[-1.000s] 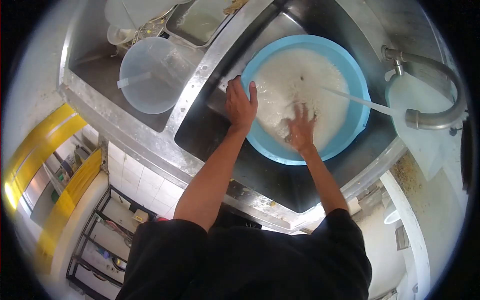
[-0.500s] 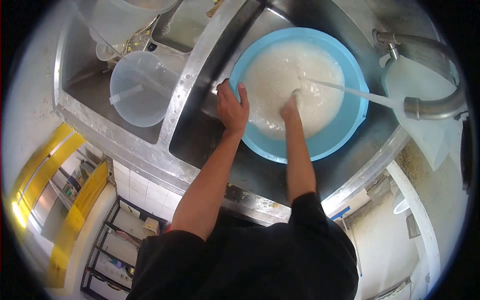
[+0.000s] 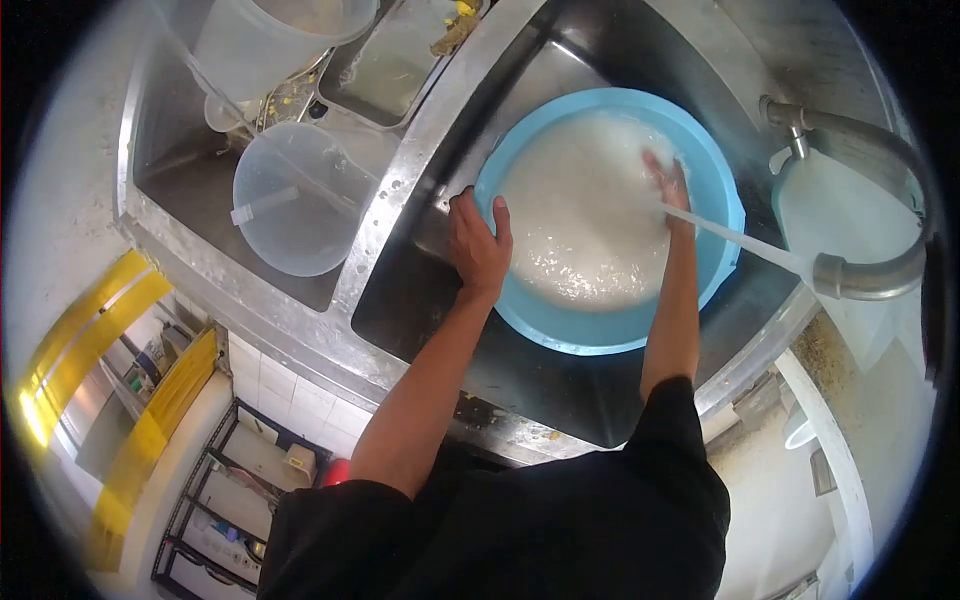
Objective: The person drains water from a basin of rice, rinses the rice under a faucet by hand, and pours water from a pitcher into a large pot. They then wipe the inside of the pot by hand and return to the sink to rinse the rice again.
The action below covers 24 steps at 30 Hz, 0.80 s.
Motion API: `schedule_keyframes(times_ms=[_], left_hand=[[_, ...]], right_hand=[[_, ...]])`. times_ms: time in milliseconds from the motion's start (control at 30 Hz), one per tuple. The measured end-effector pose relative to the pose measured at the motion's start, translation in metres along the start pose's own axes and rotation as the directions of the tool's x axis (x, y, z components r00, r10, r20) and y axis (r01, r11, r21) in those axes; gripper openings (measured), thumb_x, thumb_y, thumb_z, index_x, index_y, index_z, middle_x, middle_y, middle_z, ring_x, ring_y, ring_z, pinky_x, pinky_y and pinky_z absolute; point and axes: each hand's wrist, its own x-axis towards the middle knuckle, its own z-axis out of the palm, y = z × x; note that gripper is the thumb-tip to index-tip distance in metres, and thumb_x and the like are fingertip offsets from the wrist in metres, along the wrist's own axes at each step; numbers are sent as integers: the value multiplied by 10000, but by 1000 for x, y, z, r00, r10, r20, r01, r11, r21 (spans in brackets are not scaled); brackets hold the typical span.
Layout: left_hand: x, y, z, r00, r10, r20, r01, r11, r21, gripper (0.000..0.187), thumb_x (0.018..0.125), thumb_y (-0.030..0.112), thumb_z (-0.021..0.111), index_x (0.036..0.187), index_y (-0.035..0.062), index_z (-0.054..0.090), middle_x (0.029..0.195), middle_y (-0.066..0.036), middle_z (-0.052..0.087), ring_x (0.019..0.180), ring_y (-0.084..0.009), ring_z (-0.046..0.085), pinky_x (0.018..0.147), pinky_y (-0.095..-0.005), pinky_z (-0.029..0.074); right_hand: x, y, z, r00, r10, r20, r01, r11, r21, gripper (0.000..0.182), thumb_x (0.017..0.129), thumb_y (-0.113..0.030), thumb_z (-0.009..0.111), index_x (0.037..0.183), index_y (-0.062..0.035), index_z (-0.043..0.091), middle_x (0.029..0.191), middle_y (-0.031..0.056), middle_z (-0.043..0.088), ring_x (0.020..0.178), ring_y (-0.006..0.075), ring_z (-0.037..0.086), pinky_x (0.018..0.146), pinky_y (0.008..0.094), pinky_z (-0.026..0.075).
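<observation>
A round light-blue basin (image 3: 520,322) stands in the right sink compartment, filled with cloudy, whitish water (image 3: 580,200). What lies under the surface cannot be made out. My left hand (image 3: 480,245) holds the basin's left rim, thumb on the inner side and fingers outside. On the far right of the water is my right hand (image 3: 671,192), partly dipped in, its fingers spread and holding nothing. A stream of water (image 3: 745,240) runs from the curved metal faucet (image 3: 870,277) into the basin, close by my right wrist.
In the left sink compartment (image 3: 180,170) sit a translucent round lid or tub (image 3: 300,215), a larger clear bucket (image 3: 260,50) and a metal tray (image 3: 385,75). A metal divider (image 3: 385,210) separates the compartments. Below left stands a black shelf rack (image 3: 200,480).
My right hand has moved from the middle of the water to the right side, and its fingers now show spread. My left hand stays on the rim. The whole view has shifted slightly.
</observation>
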Motion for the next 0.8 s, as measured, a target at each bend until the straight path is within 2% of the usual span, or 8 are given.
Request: schedule_keyframes(times_ms=[100,233,367,433,500,633,700,800], left_hand=[[-9,0,1,1000,-2,14,2,1000,9,392,945,279,535,1162,-41,471,1028,-223,540,974,-412,556,810,-484,458],[-6,2,1,999,-45,17,45,998,34,411,952,306,520,1168,-39,470,1048,-221,541,986,-412,556,819,-479,456],[-6,1,2,999,-39,35,38,999,14,421,955,316,513,1172,-41,470,1059,-223,540,990,-414,555,819,-478,455],[-5,2,2,1000,-26,0,26,998,52,421,956,314,510,1172,-45,472,1063,-223,541,991,-416,556,815,-478,456],[-6,2,1,1000,-29,8,29,999,36,421,958,314,507,1175,-44,470,1064,-223,540,990,-417,557,818,-479,454],[-6,4,0,999,-34,14,34,999,26,433,960,320,503,1187,-46,459,1063,-229,539,986,-419,560,832,-479,448],[-6,1,1,1000,-22,11,21,998,52,435,960,324,502,1188,-45,458,1062,-229,536,987,-419,559,831,-479,448],[-3,6,2,999,-33,22,32,998,55,438,957,324,506,1201,-37,458,1107,-224,527,1025,-409,548,852,-482,438]], right_hand=[[32,-30,35,853,505,133,-517,852,79,692,876,-530,606,1316,-3,519,1345,110,541,1243,215,463,1125,366,267],[27,-10,53,788,539,298,-535,839,-103,722,793,-548,665,1290,-37,554,1347,133,526,1262,298,436,1110,468,250],[-4,-15,89,738,498,455,104,583,-806,756,710,-567,724,1263,-70,590,1348,156,512,1281,381,409,1096,569,233],[-66,-35,115,784,433,445,453,92,-887,775,668,-577,753,1250,-86,607,1348,168,504,1290,422,396,1089,619,224],[-122,-21,103,854,73,516,514,43,-857,799,592,-551,801,1236,-114,621,1420,200,403,1341,462,304,1096,643,196],[-144,-5,105,972,117,202,207,-32,-978,854,626,-396,804,1378,-145,487,1479,198,310,1385,453,227,1097,651,190],[-120,53,107,947,-128,-295,-293,41,-955,759,694,-259,742,1384,-117,459,1397,190,427,1319,405,367,1067,562,319],[-65,85,97,921,-53,-386,-379,116,-918,758,698,-256,745,1383,-113,457,1357,179,457,1277,394,401,1054,539,333]])
